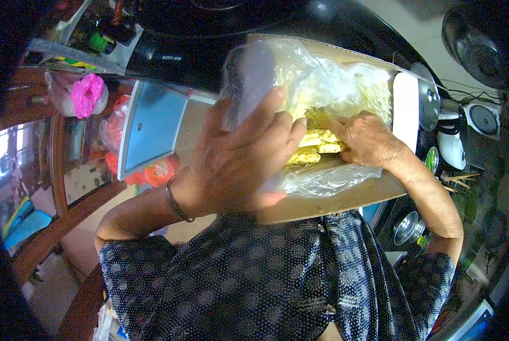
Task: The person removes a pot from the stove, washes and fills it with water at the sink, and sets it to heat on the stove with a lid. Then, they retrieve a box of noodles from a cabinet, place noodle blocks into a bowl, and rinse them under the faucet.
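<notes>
A cardboard box [334,206] lined with a clear plastic bag [328,181] stands in front of my body. Inside lie stacked yellow noodle-like blocks [317,149], with paler strands at the far right. My right hand [371,139] reaches into the box, its curled fingers against the blocks; whether they grip one is hidden. My left hand [243,150], slightly blurred, is over the box's left side with its fingers spread, near the plastic. Nothing shows in its grasp.
A black stove [180,62] lies beyond the box. At the left are a blue panel [152,128], a pink bag [88,95] and red bags [155,170]. Metal bowls [405,227], a white appliance [451,149] and a dark pan [476,48] are at the right.
</notes>
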Demonstrator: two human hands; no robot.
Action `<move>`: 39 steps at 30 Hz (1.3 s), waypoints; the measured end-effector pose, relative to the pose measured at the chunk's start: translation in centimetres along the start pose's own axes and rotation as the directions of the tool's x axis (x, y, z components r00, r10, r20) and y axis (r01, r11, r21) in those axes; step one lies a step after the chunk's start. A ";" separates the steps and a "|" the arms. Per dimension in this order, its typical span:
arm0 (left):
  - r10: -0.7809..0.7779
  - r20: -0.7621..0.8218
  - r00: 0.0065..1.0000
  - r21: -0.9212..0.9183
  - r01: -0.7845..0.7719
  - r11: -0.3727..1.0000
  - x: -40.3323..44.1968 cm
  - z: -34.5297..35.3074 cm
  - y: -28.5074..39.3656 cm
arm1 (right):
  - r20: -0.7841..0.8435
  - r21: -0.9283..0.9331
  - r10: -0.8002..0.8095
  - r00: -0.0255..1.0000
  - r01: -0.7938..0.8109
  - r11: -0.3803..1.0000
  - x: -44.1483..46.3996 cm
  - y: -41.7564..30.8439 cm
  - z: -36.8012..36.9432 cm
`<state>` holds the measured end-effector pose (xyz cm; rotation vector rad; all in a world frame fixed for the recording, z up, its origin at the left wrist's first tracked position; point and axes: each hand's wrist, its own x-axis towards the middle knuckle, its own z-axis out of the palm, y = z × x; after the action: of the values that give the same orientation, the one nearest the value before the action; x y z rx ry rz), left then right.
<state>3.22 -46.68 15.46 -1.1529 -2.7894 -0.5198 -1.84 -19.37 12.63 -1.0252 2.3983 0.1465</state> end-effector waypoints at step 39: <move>-0.006 0.061 0.998 0.028 0.005 1.000 1.0 0.5 0.7 | -0.521 0.840 0.669 0.531 0.180 0.511 -13.3 1.9 -4.6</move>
<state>3.03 -45.38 15.34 -1.1752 -2.8422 -0.4529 2.60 -10.84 23.06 -0.1196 2.7862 -1.6218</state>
